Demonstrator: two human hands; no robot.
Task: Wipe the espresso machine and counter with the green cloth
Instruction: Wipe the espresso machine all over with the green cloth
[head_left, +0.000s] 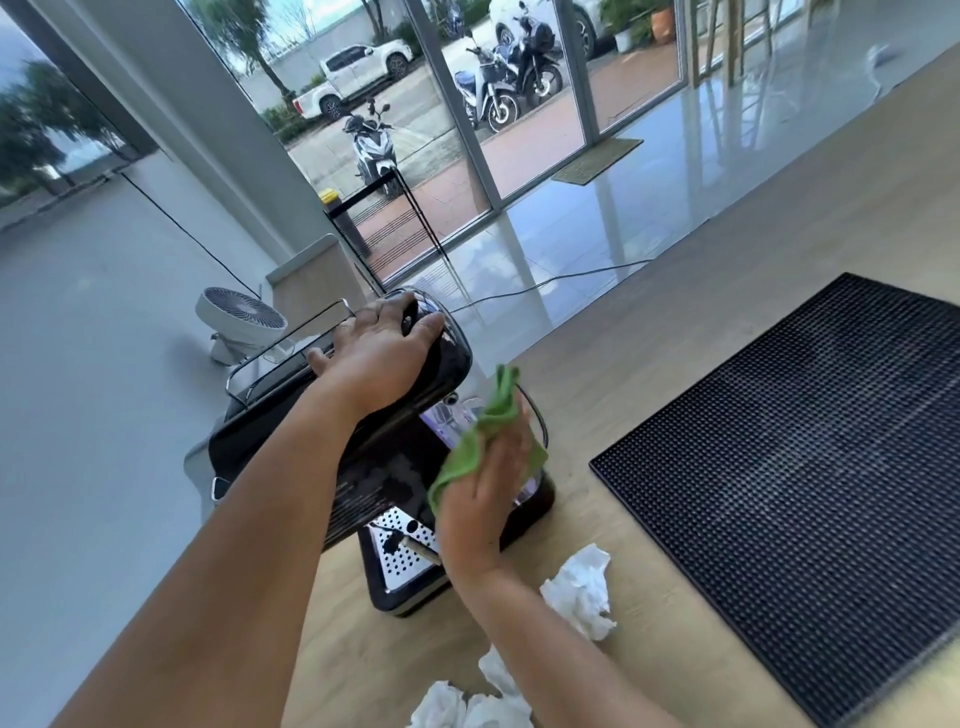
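Observation:
A black espresso machine (384, 467) stands on the wooden counter (649, 374), its perforated steel drip tray (402, 551) showing at the front. My left hand (382, 353) rests on the machine's top with fingers spread over the far edge. My right hand (483, 493) presses the green cloth (488, 436) flat against the machine's right side, fingers straight. The cloth bunches up above my fingertips and covers part of the clear water tank there.
A large black rubber bar mat (810, 483) lies on the counter to the right. Crumpled white tissues (582, 592) sit near my right forearm, more (467, 701) at the bottom edge. A white fan (241, 317) stands beyond the counter's left edge.

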